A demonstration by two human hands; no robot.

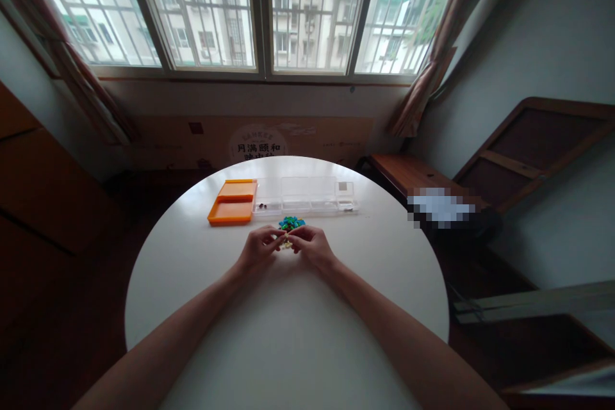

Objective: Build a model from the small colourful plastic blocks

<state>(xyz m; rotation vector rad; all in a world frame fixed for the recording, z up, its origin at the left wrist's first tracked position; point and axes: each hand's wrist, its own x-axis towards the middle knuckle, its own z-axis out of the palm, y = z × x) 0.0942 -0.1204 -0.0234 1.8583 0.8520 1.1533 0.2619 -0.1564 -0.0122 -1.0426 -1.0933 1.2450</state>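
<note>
My left hand (259, 247) and my right hand (311, 245) meet over the middle of a round white table (288, 333). Their fingertips pinch a small pale piece (287, 243) between them; it is too small to make out. Just beyond the fingers lies a little heap of blue and green pieces (291, 223). Behind the heap stands a clear plastic compartment box (305, 196) with a few small dark bits in its left cell. An orange lid (232, 202) lies open at the box's left end.
A wooden bench (413, 176) and a leaning wooden frame (533, 147) stand to the right of the table. A cardboard panel (254, 138) leans under the barred window (250, 6). Dark wooden furniture (48, 205) fills the left side.
</note>
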